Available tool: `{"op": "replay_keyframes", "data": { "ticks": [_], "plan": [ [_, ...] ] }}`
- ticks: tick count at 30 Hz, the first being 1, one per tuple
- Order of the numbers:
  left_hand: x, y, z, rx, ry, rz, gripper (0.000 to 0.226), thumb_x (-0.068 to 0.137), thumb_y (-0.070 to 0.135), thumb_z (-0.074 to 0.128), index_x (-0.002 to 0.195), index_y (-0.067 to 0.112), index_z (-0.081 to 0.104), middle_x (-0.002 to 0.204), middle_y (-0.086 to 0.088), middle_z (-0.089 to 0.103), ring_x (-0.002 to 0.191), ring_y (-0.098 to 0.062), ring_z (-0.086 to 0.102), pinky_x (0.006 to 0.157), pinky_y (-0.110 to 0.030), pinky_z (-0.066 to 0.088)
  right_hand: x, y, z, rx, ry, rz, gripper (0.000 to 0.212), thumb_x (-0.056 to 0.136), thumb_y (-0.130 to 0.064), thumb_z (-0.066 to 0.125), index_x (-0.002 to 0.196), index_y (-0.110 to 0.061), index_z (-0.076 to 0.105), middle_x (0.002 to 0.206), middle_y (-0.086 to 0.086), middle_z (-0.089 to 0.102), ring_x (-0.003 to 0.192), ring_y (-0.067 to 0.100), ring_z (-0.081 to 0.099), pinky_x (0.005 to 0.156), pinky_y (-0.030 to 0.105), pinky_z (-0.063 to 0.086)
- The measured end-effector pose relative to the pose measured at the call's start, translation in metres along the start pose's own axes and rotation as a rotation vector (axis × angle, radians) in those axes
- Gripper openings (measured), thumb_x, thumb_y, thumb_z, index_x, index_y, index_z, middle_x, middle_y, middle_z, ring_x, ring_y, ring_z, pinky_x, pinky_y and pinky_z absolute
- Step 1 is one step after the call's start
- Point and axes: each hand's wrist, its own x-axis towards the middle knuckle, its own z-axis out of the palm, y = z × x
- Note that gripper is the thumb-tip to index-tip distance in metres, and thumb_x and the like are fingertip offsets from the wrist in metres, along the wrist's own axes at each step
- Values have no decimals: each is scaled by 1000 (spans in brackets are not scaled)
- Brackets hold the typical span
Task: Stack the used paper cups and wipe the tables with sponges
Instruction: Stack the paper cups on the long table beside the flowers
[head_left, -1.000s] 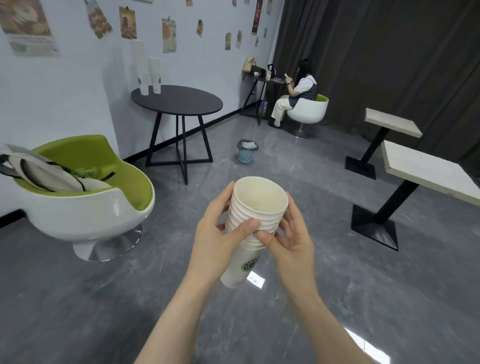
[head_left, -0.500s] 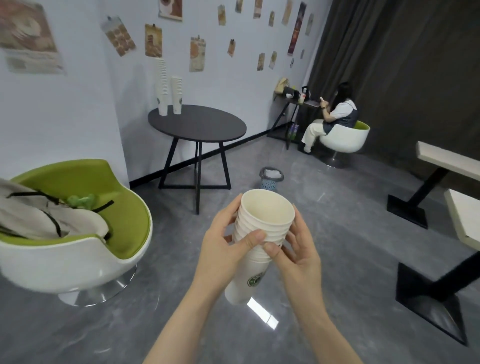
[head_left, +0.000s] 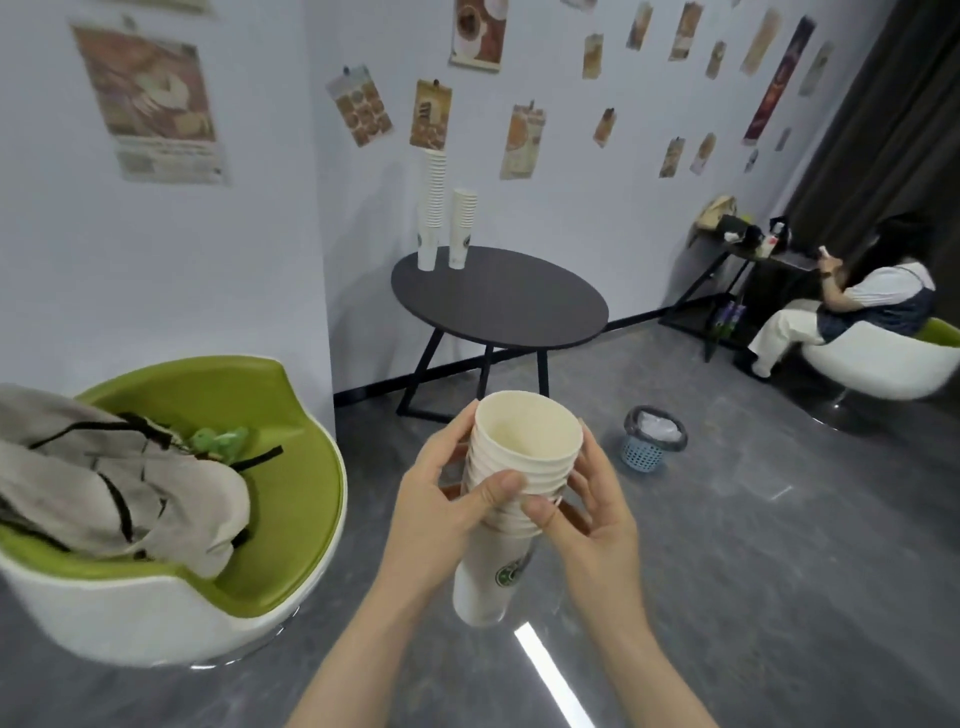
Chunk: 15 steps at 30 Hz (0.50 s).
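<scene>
A stack of several nested cream paper cups with a green logo low on the outer cup is held upright in front of me, above the floor. My left hand grips its left side, thumb across the rims. My right hand holds its right side, fingers curled round the back. On the round dark table by the wall stand two more cup stacks, a tall one and a shorter one. No sponge shows.
A green and white tub chair at the left carries a grey bag. A small blue waste basket stands on the grey floor. A person sits in another tub chair at the far right beside a cluttered side table.
The view has swung left and moved closer to the round table, and the square tables have left the frame. Both hands keep the same hold on the cup stack.
</scene>
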Motion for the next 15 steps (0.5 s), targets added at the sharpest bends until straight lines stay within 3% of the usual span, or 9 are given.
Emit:
{"op": "replay_keyframes", "data": {
  "ticks": [4, 6, 9, 15],
  "plan": [
    [89, -28, 1, -5, 4, 19, 68, 70, 37, 76, 134, 36, 51, 128, 19, 59, 117, 2, 54, 88, -15, 47, 91, 27, 12, 7, 2, -11, 76, 75, 0, 74, 136, -36, 47, 129, -16, 60, 118, 3, 56, 99, 38, 46],
    [137, -40, -1, -1, -4, 17, 67, 71, 36, 75, 134, 36, 51, 129, 19, 58, 119, 3, 53, 88, -13, 46, 138, 38, 21, 9, 6, -13, 75, 75, 1, 74, 136, -36, 47, 127, -18, 60, 117, 2, 56, 96, 34, 47],
    [212, -52, -2, 20, -12, 36, 68, 71, 36, 76, 133, 38, 51, 129, 19, 58, 118, 1, 53, 91, -21, 47, 210, 50, 33, 20, 10, -39, 74, 75, 2, 73, 133, -36, 48, 124, -20, 61, 113, 0, 58, 88, 24, 48],
    [342, -86, 6, 26, -27, 13, 65, 75, 26, 78, 134, 35, 52, 130, 16, 57, 118, 3, 53, 86, -10, 46, 338, 84, 41, 18, 11, -60, 75, 77, 4, 71, 136, -36, 46, 127, -19, 60, 115, 1, 57, 87, 20, 47]
  ]
}}
